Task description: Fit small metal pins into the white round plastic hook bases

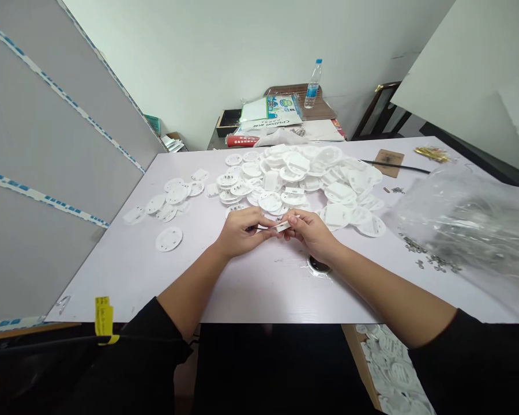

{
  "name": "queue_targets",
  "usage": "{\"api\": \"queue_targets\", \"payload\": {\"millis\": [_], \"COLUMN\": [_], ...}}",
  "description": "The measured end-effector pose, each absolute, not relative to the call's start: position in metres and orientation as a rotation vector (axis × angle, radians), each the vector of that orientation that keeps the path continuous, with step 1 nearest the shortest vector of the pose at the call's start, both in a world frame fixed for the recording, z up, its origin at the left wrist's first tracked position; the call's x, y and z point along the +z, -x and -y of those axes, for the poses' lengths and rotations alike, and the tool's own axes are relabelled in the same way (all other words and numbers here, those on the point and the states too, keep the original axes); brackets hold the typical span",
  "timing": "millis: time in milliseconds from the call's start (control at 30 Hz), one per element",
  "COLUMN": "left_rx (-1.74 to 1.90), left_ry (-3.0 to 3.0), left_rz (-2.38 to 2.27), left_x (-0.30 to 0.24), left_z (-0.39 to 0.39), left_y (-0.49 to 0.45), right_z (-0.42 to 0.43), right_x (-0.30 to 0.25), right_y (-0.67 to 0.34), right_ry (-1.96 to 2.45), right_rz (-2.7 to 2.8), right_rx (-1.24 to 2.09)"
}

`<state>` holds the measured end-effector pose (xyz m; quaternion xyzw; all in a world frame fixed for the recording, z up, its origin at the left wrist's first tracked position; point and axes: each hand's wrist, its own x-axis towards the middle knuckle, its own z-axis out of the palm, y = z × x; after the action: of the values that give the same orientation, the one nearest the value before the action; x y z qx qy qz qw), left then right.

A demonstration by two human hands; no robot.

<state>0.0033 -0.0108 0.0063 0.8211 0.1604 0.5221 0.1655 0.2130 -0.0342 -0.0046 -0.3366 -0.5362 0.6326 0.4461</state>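
Observation:
Both my hands meet near the middle of the table, in front of the pile. A small white plastic part [283, 226] with a dark slot on its side is pinched in my right hand [309, 231]. The fingertips of my left hand [244, 230] close on its left end. Between my left thumb and index finger shows a thin dark line; whether it is a slim object or a gap, I cannot tell. Just beyond lies a large heap of white round plastic discs [270, 202], some carrying box-shaped housings and small metal pieces.
Left of the heap lie a smaller disc group [177, 194] and one single disc [169, 239]. Small metal parts [436, 262] are scattered beside a clear plastic bag [480, 219]. A round cable hole [319, 264] is by my right wrist. A box of white parts [391, 369] stands below.

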Motion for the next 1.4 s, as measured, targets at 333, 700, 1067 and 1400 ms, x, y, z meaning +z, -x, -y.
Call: {"api": "queue_targets", "payload": {"millis": [333,700,1067,1400], "left_rx": [1.699,1.685,1.69,1.844], "left_ry": [-2.471,-2.481,-2.391,-2.25], "left_rz": [-0.502,-0.623,-0.712,-1.241], "left_x": [0.009,0.003,0.008,0.009], "left_z": [0.017,0.014,0.016,-0.011], "left_y": [-0.007,-0.006,-0.007,0.026], "right_z": [0.041,0.042,0.039,0.034], "right_x": [-0.003,-0.001,-0.003,-0.002], "right_y": [-0.201,-0.196,-0.197,-0.206], "right_ry": [0.814,0.818,0.887,0.997], "right_rz": [1.161,1.164,1.217,1.388], "right_rx": [1.664,1.691,1.638,1.469]}}
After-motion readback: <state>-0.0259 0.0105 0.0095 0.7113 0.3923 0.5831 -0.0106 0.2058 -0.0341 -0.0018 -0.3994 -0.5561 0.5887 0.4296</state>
